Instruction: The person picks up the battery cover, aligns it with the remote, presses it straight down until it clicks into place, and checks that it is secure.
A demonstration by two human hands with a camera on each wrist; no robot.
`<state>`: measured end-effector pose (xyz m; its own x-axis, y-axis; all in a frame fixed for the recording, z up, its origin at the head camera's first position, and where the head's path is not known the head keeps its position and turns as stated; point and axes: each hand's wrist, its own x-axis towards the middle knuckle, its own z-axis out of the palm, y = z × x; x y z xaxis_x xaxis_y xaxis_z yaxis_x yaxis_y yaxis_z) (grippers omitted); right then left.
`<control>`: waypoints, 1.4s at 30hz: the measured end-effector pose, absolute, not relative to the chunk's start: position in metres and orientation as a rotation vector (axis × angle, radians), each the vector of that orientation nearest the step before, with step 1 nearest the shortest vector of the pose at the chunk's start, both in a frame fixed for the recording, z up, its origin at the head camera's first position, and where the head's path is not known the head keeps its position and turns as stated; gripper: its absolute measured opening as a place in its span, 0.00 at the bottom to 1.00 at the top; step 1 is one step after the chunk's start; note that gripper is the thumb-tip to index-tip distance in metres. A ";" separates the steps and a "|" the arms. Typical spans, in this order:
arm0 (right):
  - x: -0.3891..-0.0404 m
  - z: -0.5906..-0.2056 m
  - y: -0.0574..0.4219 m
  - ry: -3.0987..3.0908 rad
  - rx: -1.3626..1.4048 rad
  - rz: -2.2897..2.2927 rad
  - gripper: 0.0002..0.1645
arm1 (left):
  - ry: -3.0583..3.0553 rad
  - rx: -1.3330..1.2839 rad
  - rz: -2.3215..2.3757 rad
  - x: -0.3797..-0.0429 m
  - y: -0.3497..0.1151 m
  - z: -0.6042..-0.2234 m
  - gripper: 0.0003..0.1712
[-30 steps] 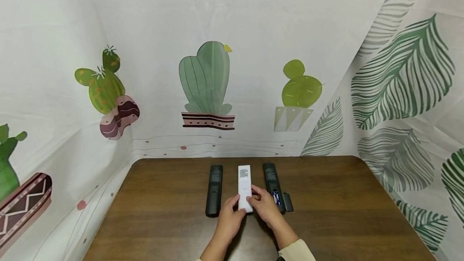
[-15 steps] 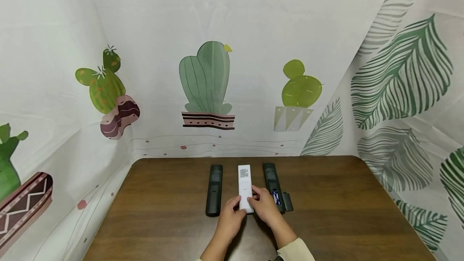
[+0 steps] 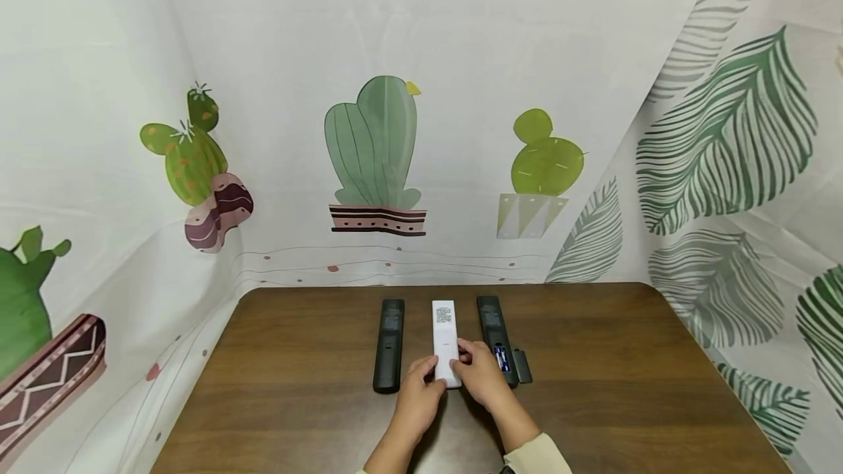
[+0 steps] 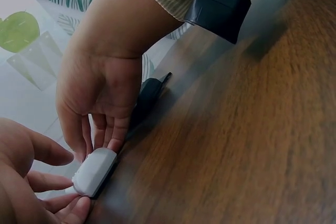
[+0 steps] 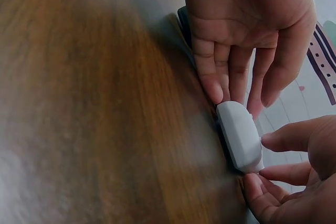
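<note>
A white remote control [image 3: 444,335] lies back side up on the table, with a printed label at its far end. My left hand [image 3: 418,393] holds its near left edge, thumb and fingers at the side and corner. On the other side, my right hand [image 3: 484,379] grips the right edge, its thumb on the back of the remote near the lower half. In the left wrist view, the rounded near end of the white remote [image 4: 95,171] shows between both hands' fingers. The right wrist view shows that same end of the remote [image 5: 240,136]. Fingers hide parts of its sides.
A black remote [image 3: 389,346] lies face down to the left. To the right, another black remote [image 3: 490,319] has its compartment uncovered, showing blue batteries [image 3: 503,358]. Its loose black cover [image 3: 522,366] lies beside it. The brown wooden table [image 3: 296,371] ends at a patterned cloth backdrop.
Both hands and the white remote stay almost in place, with only a very slight shift of the right thumb. The head view turns a little.
</note>
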<state>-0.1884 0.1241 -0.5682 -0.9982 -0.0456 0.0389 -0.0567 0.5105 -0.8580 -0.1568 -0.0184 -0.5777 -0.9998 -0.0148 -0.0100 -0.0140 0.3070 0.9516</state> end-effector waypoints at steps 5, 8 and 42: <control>-0.188 -0.566 0.124 -2.710 0.054 1.503 0.28 | -2.530 0.049 -1.833 -0.158 -0.019 -0.574 0.28; -0.187 -0.563 0.125 -2.705 0.046 1.475 0.26 | -2.518 0.060 -1.847 -0.158 -0.021 -0.569 0.29; -0.186 -0.548 0.165 -2.600 -0.044 1.449 0.24 | -2.412 -0.266 -2.201 -0.178 0.008 -0.547 0.34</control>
<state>-0.1856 0.1649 -0.5480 -0.9860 0.1055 0.1292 -0.0544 0.5290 -0.8469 -0.1776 0.0078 -0.5474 -0.9779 0.2089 0.0097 0.0288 0.0885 0.9957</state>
